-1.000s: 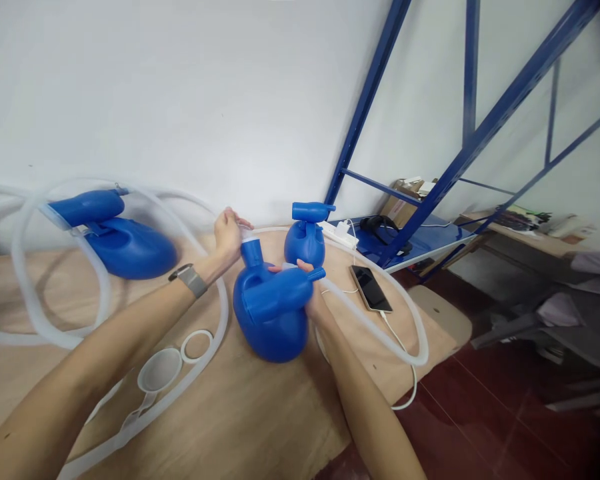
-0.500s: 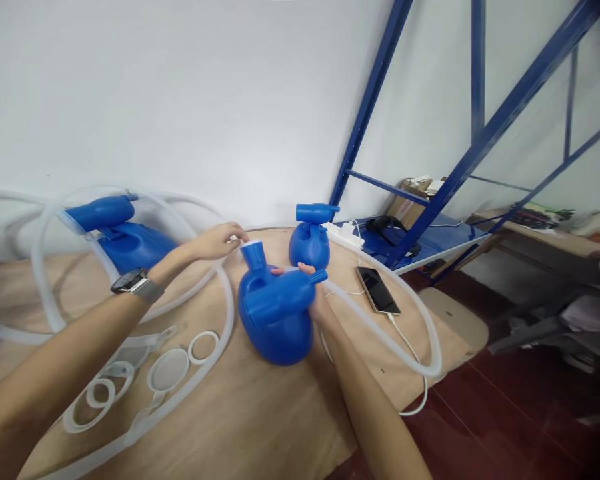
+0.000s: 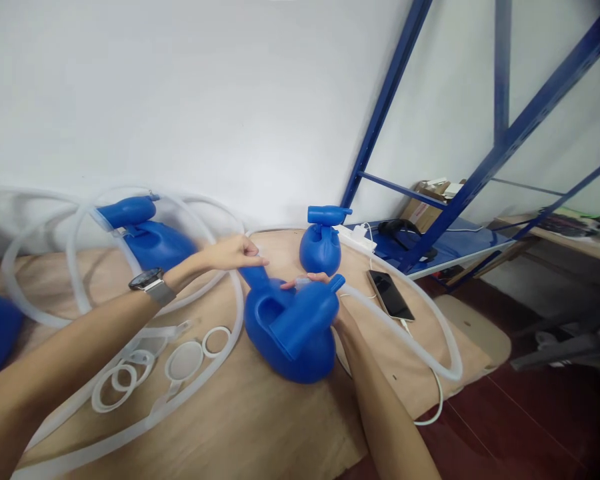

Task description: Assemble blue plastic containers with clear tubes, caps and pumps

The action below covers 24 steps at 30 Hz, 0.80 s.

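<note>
A blue plastic urinal bottle (image 3: 300, 367) is tilted on the table in front of me, its neck pointing up and left. My left hand (image 3: 237, 253) is closed at the mouth of that neck, its fingertips on the rim; the white rim is mostly covered. From behind, my right hand (image 3: 325, 283) grips the bottle beside its blue spout piece (image 3: 307, 317). A small translucent part (image 3: 303, 283) shows between its fingers. Most of the right palm is hidden by the spout piece.
More blue bottles stand behind, one at right (image 3: 320, 250), one at left (image 3: 163, 247). Clear hose (image 3: 235, 320) loops over the table. Translucent rings and caps (image 3: 184, 361) lie front left. A phone (image 3: 390, 295) charges at right, near a blue rack (image 3: 385, 100).
The bottle has tipped and turned, its neck now leaning further left. My left hand has closed over the neck's mouth. The camera view has shifted left.
</note>
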Motion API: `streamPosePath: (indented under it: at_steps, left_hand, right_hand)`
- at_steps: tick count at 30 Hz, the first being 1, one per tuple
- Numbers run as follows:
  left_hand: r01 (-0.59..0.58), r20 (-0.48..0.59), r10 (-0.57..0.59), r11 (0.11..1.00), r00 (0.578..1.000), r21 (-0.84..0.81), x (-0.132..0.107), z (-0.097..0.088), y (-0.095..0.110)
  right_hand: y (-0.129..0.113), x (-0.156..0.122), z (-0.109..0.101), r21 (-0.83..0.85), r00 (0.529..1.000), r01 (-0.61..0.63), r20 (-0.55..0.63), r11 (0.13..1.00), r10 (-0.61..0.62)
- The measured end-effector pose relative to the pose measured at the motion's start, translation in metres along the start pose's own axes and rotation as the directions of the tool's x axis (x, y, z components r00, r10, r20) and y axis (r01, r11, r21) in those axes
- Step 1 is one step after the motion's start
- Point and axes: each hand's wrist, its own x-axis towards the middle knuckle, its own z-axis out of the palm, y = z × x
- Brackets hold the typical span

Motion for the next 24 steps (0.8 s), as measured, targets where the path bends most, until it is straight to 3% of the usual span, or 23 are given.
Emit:
streamPosePath:
  at_steps: [3,7,11,14,16,18,20,24]
  left_hand:
    - [0.046,0.058,-0.040,0.993,0.998,-0.111,-0.005,0.002,-0.004]
    - [0.086,0.079,-0.071,0.975,0.994,-0.206,-0.003,0.001,-0.006]
    - [0.089,-0.012,-0.096,0.958,0.995,-0.274,-0.014,-0.012,-0.002]
    - [0.149,-0.050,-0.152,0.987,0.987,-0.061,-0.041,-0.025,0.005]
    - [0.175,-0.014,-0.174,0.974,0.985,0.146,-0.069,-0.027,0.009]
    - [0.214,0.046,-0.243,0.916,0.969,0.338,-0.101,-0.022,0.012]
    - [0.308,0.054,-0.381,0.816,0.923,0.490,-0.130,-0.014,0.012]
    - [0.339,0.020,-0.416,0.767,0.909,0.544,-0.154,0.000,0.012]
  right_hand:
    - [-0.005,0.001,0.005,0.092,0.980,-0.108,0.180,0.990,0.090]
    - [-0.009,0.001,0.008,0.085,0.991,-0.071,0.117,0.994,0.061]
    - [-0.016,-0.004,0.006,0.037,0.961,-0.191,0.213,0.981,0.179]
    - [-0.021,-0.008,0.006,0.066,0.956,-0.182,0.245,0.981,0.161]
    - [-0.021,-0.009,0.007,0.103,0.971,-0.131,0.213,0.986,0.107]
    - [-0.022,-0.010,0.009,0.101,0.973,-0.126,0.204,0.987,0.104]
    - [-0.023,-0.010,0.011,0.087,0.968,-0.144,0.217,0.986,0.123]
    - [-0.028,-0.011,0.017,0.097,0.958,-0.186,0.240,0.978,0.159]
